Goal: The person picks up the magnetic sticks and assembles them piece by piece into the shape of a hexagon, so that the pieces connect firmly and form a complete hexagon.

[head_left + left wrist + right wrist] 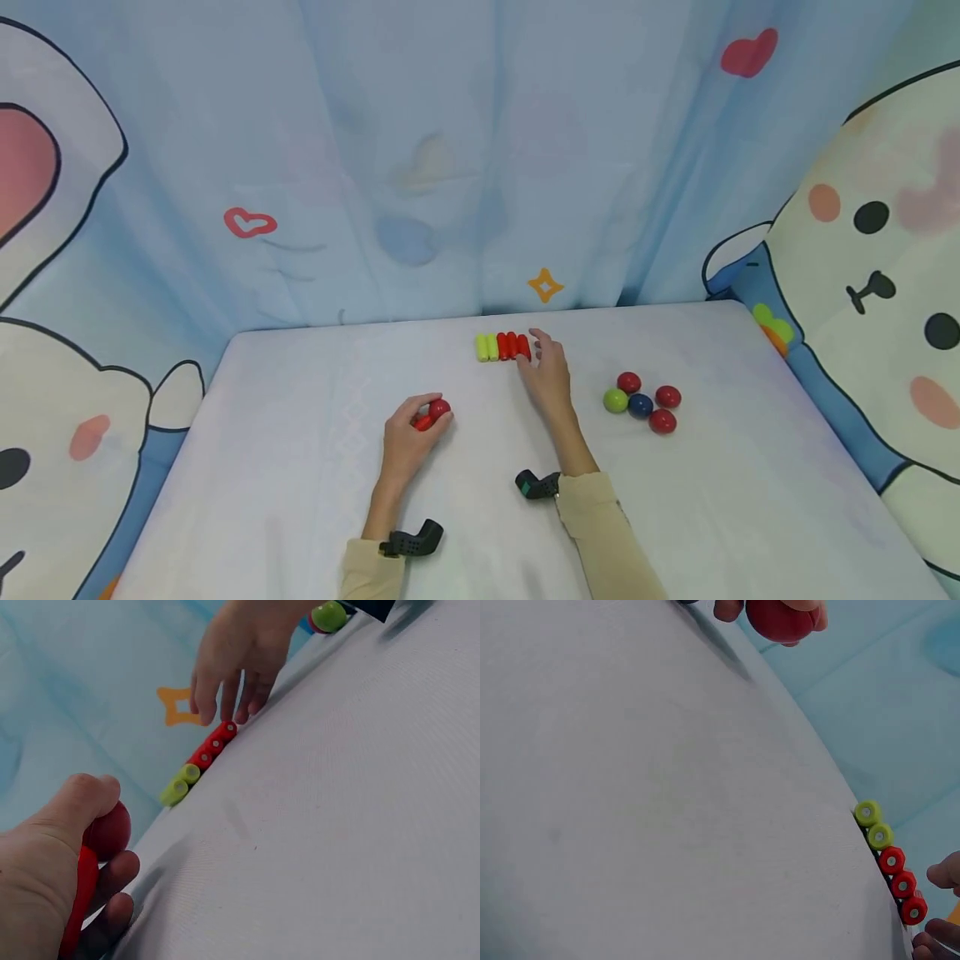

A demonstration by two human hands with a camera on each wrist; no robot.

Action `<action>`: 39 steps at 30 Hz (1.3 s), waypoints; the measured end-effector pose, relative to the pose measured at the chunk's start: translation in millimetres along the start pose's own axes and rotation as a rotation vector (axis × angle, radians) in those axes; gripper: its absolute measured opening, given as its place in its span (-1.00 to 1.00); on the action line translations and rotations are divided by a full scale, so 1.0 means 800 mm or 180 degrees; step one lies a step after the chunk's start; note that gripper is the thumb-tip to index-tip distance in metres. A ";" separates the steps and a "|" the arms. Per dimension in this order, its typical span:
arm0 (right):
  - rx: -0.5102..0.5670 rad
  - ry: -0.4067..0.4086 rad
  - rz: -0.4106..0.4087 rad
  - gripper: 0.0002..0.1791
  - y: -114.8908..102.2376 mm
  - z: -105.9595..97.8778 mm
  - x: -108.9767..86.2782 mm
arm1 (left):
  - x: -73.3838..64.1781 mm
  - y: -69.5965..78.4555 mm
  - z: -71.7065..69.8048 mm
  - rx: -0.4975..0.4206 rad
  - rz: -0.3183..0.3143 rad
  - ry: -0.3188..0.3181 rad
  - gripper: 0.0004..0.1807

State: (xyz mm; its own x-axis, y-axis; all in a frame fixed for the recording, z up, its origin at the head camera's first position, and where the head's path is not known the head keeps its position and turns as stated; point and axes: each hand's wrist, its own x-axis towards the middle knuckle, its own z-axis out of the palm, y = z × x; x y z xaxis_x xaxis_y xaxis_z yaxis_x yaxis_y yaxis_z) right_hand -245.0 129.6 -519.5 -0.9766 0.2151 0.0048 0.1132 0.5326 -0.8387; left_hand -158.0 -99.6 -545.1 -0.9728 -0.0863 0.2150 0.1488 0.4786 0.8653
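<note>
My left hand (405, 437) grips a red ball (439, 408) together with a red stick (423, 423). In the left wrist view the ball shows beside the thumb, and the red stick (81, 900) lies along the palm, partly covered by the hand. At the far side of the table, two yellow-green sticks (487, 347) and three red sticks (513, 346) lie side by side in a row. My right hand (549, 379) is at the right end of that row, thumb and fingers apart, fingertips close to the last red stick (913, 911).
On the right of the white table (300, 500) a loose cluster holds several red balls (663, 422), a green ball (616, 401) and a dark blue ball (641, 406). A light blue printed curtain (450, 167) hangs behind the far edge.
</note>
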 end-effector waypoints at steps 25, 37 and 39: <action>-0.1179 0.0173 -0.0097 -0.63 -0.014 0.003 -0.005 | 0.007 -0.009 0.000 0.0719 0.0781 0.0788 -0.69; 0.0063 0.0493 0.0195 -0.64 0.018 -0.007 -0.011 | 0.009 -0.010 0.000 0.0685 0.0876 0.0791 -0.70; 0.0468 0.0539 0.0310 -0.63 0.023 -0.006 -0.014 | 0.007 -0.011 0.000 0.0691 0.0890 0.0800 -0.71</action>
State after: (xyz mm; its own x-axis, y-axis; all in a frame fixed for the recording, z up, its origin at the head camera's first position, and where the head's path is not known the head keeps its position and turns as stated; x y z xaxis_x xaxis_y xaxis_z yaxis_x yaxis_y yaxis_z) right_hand -231.3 141.1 -532.5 -0.9164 0.4003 0.0008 0.1653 0.3804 -0.9099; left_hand -165.0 -104.7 -551.3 -0.8229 -0.1244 0.5544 0.3335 0.6843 0.6485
